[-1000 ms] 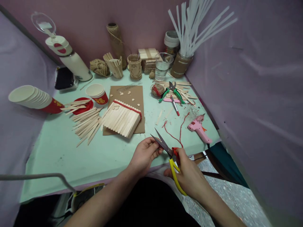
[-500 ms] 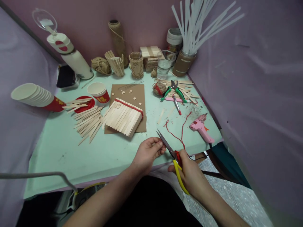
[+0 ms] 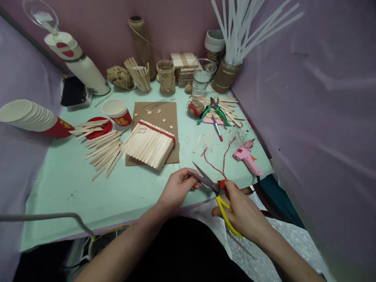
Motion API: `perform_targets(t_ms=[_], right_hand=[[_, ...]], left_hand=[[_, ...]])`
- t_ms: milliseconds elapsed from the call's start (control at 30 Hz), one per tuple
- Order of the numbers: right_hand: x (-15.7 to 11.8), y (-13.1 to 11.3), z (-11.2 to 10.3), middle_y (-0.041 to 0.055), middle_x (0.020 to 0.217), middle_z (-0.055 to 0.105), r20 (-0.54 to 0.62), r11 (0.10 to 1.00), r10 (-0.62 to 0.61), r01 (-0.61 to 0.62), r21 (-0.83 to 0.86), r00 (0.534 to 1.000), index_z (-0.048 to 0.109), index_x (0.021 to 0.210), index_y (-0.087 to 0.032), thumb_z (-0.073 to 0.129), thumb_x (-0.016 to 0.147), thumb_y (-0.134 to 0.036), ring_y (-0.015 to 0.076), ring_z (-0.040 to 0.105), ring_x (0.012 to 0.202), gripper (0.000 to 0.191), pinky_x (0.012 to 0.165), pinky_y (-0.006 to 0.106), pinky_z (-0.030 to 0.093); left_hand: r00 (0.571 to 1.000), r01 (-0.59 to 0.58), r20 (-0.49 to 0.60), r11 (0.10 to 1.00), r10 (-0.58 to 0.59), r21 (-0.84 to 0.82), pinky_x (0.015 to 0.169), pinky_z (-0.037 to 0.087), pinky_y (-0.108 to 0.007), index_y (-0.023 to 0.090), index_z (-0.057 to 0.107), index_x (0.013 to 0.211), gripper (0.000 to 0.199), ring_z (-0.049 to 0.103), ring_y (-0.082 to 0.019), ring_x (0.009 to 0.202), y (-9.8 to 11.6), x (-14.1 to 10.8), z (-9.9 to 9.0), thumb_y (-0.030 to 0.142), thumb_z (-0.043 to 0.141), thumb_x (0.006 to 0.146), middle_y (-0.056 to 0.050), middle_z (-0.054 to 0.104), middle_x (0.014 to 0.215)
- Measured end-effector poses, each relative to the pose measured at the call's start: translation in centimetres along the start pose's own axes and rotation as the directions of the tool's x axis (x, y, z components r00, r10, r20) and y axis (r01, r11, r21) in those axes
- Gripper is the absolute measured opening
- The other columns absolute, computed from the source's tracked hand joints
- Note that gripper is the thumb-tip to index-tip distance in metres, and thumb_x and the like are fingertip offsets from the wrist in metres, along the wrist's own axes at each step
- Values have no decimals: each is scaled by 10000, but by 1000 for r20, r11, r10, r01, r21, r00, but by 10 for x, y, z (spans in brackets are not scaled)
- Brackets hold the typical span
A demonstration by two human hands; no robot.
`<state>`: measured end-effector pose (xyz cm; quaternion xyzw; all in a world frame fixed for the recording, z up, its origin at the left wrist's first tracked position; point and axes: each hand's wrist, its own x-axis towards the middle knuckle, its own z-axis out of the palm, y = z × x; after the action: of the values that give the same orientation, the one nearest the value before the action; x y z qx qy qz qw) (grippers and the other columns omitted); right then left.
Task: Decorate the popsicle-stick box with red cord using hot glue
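Observation:
My right hand holds scissors with yellow and red handles, the blades spread apart. The lower blade crosses right at the fingertips of my left hand. Those fingers are pinched together near the table's front edge; a tiny pale bit shows by them, too small to name. Beyond my left hand, a panel of craft sticks with a red cord along its top edge lies tilted on brown cardboard. Small pale cut pieces rest on both. Red yarn lies just past the scissors.
On the right are a pink glue gun, a marker and green-handled pruners. Loose craft sticks, a paper cup and stacked cups stand left. A glass of water and twine line the back.
The scissor blades have opened wider, and one now lies across my left fingertips. The view has shifted slightly, so the table things appear a little further left.

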<state>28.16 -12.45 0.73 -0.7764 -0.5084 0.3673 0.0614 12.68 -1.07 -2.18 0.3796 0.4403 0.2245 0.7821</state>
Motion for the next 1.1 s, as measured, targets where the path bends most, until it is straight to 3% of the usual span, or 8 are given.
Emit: perform_targets(t_ms=[233,733,1100], right_hand=[[-2,-1,0,59,930,638,6,997,-26,26,-66,1000,424,1038,-227,585,792,-399,248,633,793,341,632,299,378],[-4,2,6,58,882,658,11,997,-54,54,-62,998,432,1086,-205,590,822,-408,230,633,671,370,586,291,351],[-7,3,7,89,985,675,17,999,-35,36,-26,999,434,1080,-208,655,784,-413,258,663,787,422,656,305,394]], left_hand=[[995,-97,53,983,90,153,634,459,-243,143,647,772,72,588,-111,616,0,-2,-7,159,600,720,1,649,653],[994,-100,58,974,90,203,635,456,-248,154,647,740,94,589,-126,617,4,-4,-5,102,575,711,5,648,633],[995,-94,61,972,82,215,615,444,-240,154,643,694,129,564,-122,609,10,-7,-1,76,542,675,11,629,611]])
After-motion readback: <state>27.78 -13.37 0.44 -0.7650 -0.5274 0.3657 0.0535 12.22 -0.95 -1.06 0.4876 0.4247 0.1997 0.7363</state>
